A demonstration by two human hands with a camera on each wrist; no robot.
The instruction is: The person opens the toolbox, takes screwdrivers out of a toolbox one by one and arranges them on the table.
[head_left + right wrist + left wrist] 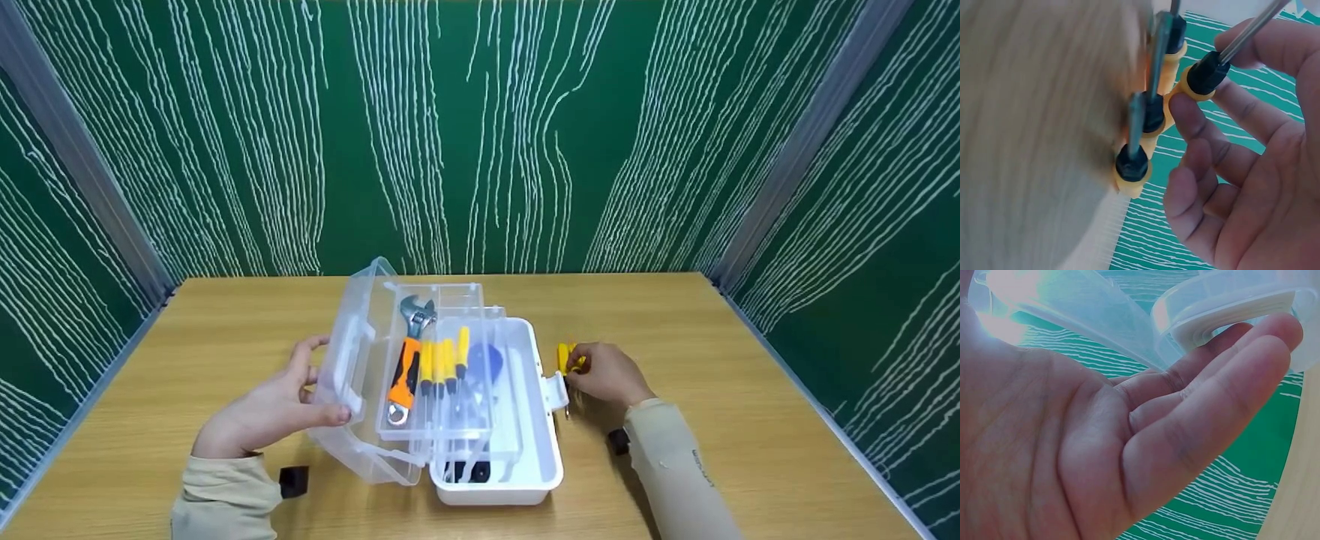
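Left hand point(264, 409) spread, right hand point(609, 373) pinching
The left thumb stands well apart from its fingers; the right's lower fingers curl toward the palm.

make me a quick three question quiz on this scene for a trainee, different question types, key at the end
1. Multiple choice: what colour is the grip of the adjustable wrench?
a) blue and white
b) orange and black
c) plain green

2. True or false: the right hand pinches a yellow-handled screwdriver outside the toolbox.

3. Fill in the blank: the left hand touches the toolbox's clear, raised ____.

Key: 1 b; 2 true; 3 lid.
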